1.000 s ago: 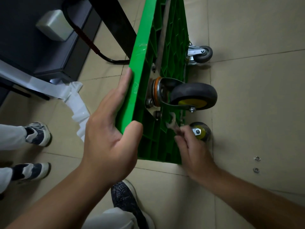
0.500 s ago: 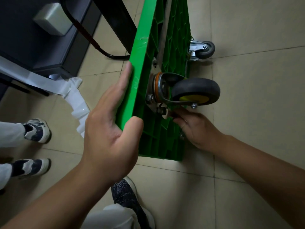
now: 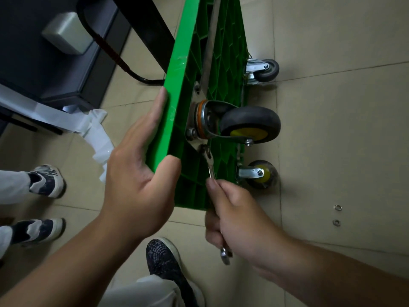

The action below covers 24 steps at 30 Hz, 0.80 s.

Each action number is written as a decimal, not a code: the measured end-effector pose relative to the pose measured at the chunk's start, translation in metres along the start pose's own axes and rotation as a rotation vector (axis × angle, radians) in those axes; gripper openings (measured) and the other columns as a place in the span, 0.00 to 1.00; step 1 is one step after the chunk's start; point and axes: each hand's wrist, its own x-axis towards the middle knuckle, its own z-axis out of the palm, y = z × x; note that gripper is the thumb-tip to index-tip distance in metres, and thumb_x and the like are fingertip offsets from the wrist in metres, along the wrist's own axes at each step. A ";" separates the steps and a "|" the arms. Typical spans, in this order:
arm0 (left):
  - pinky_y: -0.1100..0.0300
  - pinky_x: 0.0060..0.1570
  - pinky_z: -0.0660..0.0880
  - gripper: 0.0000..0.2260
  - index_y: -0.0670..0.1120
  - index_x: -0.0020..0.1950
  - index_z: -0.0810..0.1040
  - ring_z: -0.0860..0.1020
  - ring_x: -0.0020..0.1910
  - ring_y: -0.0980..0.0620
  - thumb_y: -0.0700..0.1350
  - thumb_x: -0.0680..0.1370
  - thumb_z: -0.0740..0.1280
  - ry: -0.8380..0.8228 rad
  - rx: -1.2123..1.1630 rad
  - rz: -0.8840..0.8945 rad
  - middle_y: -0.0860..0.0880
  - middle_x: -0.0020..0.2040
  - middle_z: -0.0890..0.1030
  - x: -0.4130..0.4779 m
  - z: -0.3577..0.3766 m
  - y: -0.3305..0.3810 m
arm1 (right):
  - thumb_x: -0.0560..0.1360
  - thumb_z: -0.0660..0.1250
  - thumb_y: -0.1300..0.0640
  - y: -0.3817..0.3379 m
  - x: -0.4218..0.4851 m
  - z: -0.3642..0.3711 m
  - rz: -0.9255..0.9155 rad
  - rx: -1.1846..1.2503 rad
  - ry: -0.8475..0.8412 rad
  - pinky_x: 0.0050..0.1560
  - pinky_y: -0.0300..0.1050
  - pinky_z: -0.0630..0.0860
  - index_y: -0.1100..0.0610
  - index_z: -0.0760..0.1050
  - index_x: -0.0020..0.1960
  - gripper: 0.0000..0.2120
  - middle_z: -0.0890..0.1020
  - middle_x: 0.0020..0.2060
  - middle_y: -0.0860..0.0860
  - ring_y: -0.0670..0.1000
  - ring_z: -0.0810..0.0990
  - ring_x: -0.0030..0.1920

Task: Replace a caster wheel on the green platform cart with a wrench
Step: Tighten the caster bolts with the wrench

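Half a second before, the right hand (image 3: 239, 220) was tucked up close under the big wheel (image 3: 250, 120), and little of the wrench (image 3: 209, 161) was seen. Now the hand was found lower down, and the wrench was stretched out long between it and the plate (image 3: 192, 140). The fingers were curled tight round the thin, shiny metal handle. The ring end was set at the low corner of the plate. The cart (image 3: 183, 85) was kept tipped on its side, as before. Its smooth green plastic edge was gripped by the left hand (image 3: 137, 173), thumb on one face and fingers on the other. The underside was ribbed. The big wheel was round, black and rubbery, with a yellow middle. Two small metal rings (image 3: 338, 207) were left on the smooth tiled floor (image 3: 332, 129).
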 end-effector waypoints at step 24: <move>0.66 0.53 0.72 0.37 0.47 0.81 0.65 0.77 0.57 0.61 0.45 0.70 0.61 0.013 0.005 0.002 0.57 0.69 0.77 -0.003 0.002 0.000 | 0.82 0.58 0.58 0.002 0.094 -0.083 -0.751 -1.100 0.151 0.41 0.22 0.63 0.63 0.74 0.59 0.11 0.82 0.41 0.58 0.46 0.71 0.41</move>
